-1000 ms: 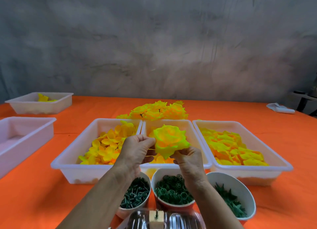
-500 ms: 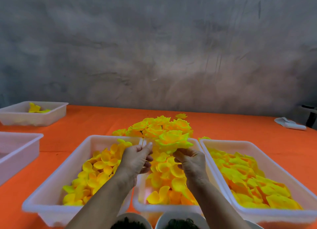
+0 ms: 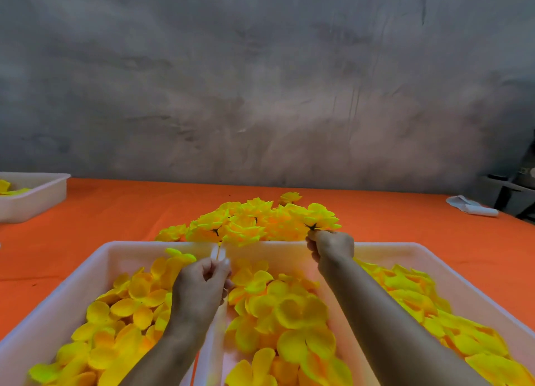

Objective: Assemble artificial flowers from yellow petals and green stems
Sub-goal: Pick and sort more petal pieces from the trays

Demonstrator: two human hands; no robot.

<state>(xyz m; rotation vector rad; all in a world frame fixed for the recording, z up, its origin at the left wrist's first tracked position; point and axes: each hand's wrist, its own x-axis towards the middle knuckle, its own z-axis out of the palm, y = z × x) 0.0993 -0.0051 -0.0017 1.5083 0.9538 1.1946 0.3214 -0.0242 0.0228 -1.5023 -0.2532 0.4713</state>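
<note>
Right hand [image 3: 333,245] pinches an assembled yellow flower [image 3: 320,218] by its underside, at the pile of finished flowers [image 3: 246,222] beyond the three petal trays [image 3: 162,245] (toward table's far edge). Left hand [image 3: 199,287], fingers curled, hovers over the trays; whether it holds anything, cannot tell.

The light is soft and even, with only weak shadows. The yellow petals [image 3: 292,313] look very bright, almost glowing. Edges of the view bend, and everything is slightly blurred.

Craft workshop: petal trays [image 3: 162,245], bare wall [image 3: 260,81]
</note>
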